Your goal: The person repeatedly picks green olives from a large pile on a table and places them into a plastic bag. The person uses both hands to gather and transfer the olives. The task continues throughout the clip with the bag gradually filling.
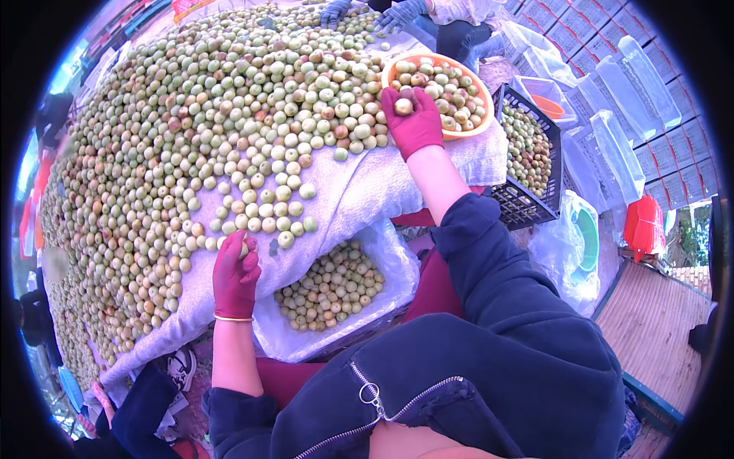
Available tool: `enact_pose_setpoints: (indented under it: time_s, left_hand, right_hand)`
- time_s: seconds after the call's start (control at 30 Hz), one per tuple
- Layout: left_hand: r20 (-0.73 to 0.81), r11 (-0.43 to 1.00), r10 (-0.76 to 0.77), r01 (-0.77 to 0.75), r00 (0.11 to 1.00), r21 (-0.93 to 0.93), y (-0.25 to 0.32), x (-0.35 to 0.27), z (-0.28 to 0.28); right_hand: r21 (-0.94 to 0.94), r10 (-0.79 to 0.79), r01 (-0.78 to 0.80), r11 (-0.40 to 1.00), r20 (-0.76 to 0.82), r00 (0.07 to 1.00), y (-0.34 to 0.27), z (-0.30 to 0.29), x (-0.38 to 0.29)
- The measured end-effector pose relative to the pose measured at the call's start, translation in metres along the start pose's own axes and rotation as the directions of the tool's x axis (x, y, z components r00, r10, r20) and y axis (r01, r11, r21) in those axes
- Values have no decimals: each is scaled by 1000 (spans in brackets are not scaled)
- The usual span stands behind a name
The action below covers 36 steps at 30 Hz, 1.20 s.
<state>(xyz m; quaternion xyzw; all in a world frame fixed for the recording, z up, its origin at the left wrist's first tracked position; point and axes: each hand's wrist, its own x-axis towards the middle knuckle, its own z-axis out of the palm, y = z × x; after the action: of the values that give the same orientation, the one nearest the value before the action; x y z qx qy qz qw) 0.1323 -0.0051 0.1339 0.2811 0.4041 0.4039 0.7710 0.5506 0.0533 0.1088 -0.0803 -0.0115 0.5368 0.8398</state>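
Note:
Small round green-and-brown fruits (246, 103), perhaps jujubes, cover a cloth-topped table (355, 178). My left hand (236, 275), in a dark red glove, is closed around a fruit at the table's near edge. In the same kind of glove, my right hand (414, 123) holds fruit at the near left rim of an orange basket (486, 115) full of browner fruits. One pale fruit (403, 107) shows in its fingers, with a darker one against it. Below the table edge, before my lap, a plastic-lined crate (395, 287) contains more fruits.
A black plastic crate (524, 198) of fruits stands right of the table. Beyond it are several plastic-lined crates (608, 149) and a bundle of red bags (644, 224). Across the table, another person's gloved hands (395, 16) are among the fruits. Someone's legs (140, 410) show at lower left.

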Motion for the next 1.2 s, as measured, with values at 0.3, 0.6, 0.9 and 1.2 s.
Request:
enact_pose_setpoints:
  time_s: [0.3, 0.6, 0.9, 1.2]
  left_hand:
    - [132, 999, 34, -37, 991, 23, -7, -3, 7]
    - [205, 929, -221, 142, 954, 341, -30, -10, 23]
    - [353, 947, -138, 18, 926, 322, -15, -25, 34]
    - [443, 310, 312, -531, 840, 789, -32, 2, 8]
  right_hand:
    - [-564, 201, -30, 825, 243, 949, -1, 28, -18]
    - [-623, 776, 782, 36, 511, 371, 128, 44, -173]
    - [-570, 364, 682, -458, 580, 729, -22, 41, -92]
    - [-393, 287, 696, -600, 707, 646, -72, 58, -73]
